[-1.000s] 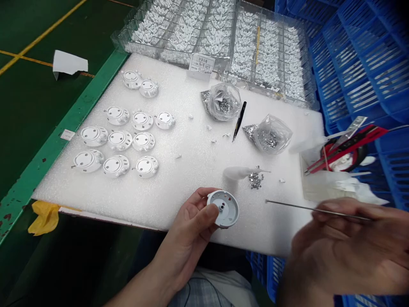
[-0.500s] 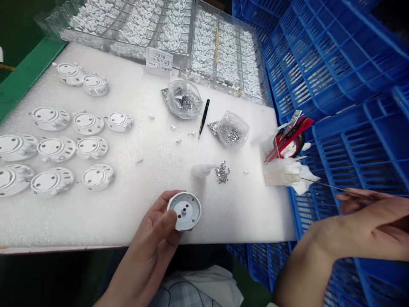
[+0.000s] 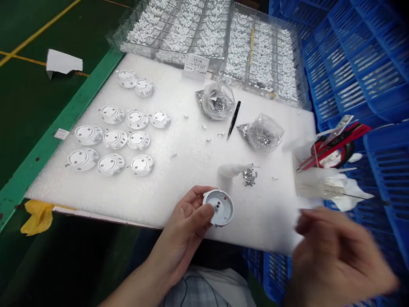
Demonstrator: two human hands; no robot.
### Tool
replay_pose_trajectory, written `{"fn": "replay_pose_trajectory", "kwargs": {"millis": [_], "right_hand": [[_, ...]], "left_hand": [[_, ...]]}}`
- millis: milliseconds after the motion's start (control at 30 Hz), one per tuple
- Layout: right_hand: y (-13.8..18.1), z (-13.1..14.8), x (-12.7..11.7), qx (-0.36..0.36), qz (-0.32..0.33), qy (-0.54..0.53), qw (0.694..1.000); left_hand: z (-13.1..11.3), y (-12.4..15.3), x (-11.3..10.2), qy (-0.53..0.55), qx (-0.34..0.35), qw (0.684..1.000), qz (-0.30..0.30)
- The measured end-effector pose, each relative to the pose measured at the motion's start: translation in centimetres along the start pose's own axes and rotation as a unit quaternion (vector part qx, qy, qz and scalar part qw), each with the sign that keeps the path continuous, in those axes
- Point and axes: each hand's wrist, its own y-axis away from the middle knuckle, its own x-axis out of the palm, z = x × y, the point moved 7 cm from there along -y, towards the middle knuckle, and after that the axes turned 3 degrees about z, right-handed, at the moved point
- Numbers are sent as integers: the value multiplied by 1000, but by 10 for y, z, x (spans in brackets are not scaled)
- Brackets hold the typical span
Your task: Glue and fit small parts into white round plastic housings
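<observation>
My left hand is closed around a round white plastic housing, tilted with its hollow side up. The thumb presses on its inside, near a small centre post. My right hand is over the right front edge of the foam-topped table, smeared by motion. Whether its fingers hold anything cannot be made out. A thin rod rests at the white tissue-like wrap beside the tool holder. Just beyond the housing lie a white narrow-tipped bottle and a pile of small metal parts.
Several white round assemblies stand in rows at left. Bags of metal parts and black tweezers lie mid-table. Clear trays of white pieces are at the back. Blue crates border the right; red-handled tools fill the holder.
My right hand has let go of the thin rod at the wrap and moved left, towards the table. The view has swung left; my left hand still holds the housing.
</observation>
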Motion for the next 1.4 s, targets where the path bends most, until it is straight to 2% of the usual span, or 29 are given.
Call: {"fn": "replay_pose_trajectory", "kwargs": {"millis": [67,133,200,300,433,567,833,1033,1133,1300,1400], "right_hand": [[4,13,38,-7,117,-37,992],[10,18,67,-5,230,-68,971],[14,17,77,-7,275,-73,959],[17,11,76,-23,260,-52,964],[22,7,77,-40,234,-61,969],[26,5,81,-40,218,-85,971],[28,10,79,-90,209,-99,969],[27,12,80,-93,203,-108,969],[27,11,82,-82,208,-103,969],[26,4,89,-21,239,-81,968],[23,0,88,11,236,-100,967]], "left_hand": [[0,3,3,-43,11,998,41],[-3,6,3,-149,53,985,68],[-11,9,2,-280,122,950,68],[-23,12,4,-404,207,887,91],[-32,9,8,-460,216,847,155],[-36,8,7,-475,202,838,176],[-38,9,7,-477,246,827,165],[-41,7,1,-475,264,835,86],[-42,8,1,-455,295,837,70],[-42,14,3,-463,391,793,62],[-38,12,3,-502,384,774,49]]}}
